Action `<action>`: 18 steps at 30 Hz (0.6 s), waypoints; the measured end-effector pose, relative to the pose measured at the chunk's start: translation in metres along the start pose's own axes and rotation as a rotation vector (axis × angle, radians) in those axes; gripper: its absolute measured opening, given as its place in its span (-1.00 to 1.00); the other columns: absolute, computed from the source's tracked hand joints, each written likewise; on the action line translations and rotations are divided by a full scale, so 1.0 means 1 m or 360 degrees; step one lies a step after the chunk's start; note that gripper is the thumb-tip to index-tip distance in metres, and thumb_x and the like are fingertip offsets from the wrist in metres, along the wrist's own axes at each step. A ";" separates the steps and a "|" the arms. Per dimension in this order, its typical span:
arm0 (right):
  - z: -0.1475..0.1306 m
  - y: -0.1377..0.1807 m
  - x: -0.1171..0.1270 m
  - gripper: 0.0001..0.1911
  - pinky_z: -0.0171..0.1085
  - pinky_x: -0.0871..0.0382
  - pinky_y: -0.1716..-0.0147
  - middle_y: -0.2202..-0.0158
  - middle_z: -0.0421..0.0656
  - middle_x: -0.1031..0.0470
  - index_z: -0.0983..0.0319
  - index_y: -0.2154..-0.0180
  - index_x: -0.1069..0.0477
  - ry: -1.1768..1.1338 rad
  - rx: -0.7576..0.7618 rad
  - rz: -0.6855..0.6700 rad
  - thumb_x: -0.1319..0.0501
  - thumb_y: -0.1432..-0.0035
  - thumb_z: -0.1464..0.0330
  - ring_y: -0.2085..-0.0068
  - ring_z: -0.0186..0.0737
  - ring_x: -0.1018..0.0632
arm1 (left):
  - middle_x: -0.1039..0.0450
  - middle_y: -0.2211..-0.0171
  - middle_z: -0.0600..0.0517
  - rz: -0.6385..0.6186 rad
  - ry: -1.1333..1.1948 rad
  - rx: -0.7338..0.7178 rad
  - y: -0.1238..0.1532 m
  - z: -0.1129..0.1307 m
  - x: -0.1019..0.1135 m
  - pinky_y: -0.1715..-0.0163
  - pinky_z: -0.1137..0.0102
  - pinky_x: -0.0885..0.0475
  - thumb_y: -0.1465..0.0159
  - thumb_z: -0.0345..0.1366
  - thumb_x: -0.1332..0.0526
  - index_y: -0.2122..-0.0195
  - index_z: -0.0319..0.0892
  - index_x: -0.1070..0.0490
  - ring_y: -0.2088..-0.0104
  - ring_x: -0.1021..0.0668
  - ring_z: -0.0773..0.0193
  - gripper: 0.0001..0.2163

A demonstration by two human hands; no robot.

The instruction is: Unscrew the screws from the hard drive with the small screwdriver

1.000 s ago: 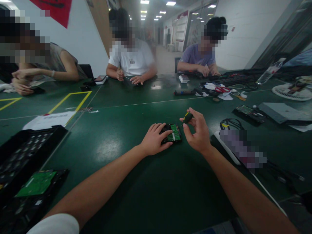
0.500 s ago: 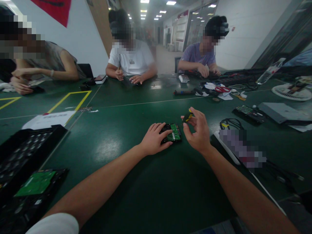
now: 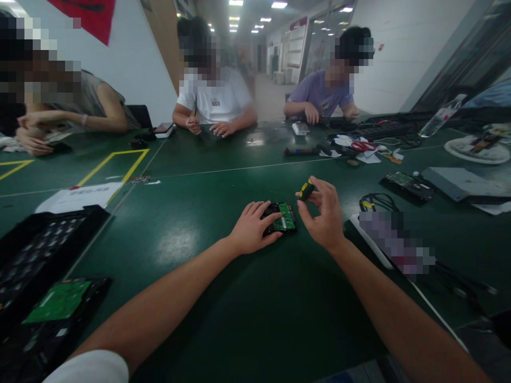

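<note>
On the green table in front of me lies a hard drive (image 3: 287, 215) with its green circuit board facing up. My left hand (image 3: 250, 227) rests over the left part of the drive, fingers across its top and thumb along the near edge, gripping it against the table. Just to the right, my right hand (image 3: 324, 211) pinches a short screwdriver (image 3: 306, 190) with a black and yellow handle between thumb and fingers. It is tilted and held above the table, apart from the drive. Its tip is too small to make out.
At left are a black tray (image 3: 51, 250) and a larger drive with a green board (image 3: 59, 300). To the right lie a white power strip (image 3: 369, 242), another hard drive (image 3: 407, 187) and a grey metal box (image 3: 465, 183). Several people sit across the table.
The screwdriver in my right hand has tilted slightly. My left hand stays on the hard drive. Across the table, the person in purple has moved a hand to the left.
</note>
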State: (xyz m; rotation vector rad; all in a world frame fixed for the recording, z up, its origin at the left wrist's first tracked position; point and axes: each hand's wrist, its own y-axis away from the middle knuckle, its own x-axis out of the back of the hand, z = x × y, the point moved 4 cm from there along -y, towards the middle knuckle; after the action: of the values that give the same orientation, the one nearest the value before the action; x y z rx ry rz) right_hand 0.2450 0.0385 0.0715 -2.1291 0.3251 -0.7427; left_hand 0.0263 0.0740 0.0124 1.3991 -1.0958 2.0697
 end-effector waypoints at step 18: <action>-0.001 0.000 0.000 -0.27 0.05 -0.75 0.10 -0.24 0.02 -0.27 -0.04 -0.41 -0.20 0.0100 -0.0022 0.0112 -0.34 -0.30 0.39 -0.07 0.02 -0.57 | -0.20 -0.46 -0.20 -0.0021 -0.0004 0.0002 0.000 0.001 0.000 -0.40 -0.24 -0.19 -0.43 0.12 -0.25 -0.38 0.00 -0.40 -0.43 -0.28 -0.25 -0.43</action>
State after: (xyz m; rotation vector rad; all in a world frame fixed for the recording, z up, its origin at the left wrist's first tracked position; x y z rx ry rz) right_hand 0.2445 0.0377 0.0721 -2.0991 0.4373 -0.7697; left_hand 0.0266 0.0730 0.0126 1.4060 -1.0830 2.0604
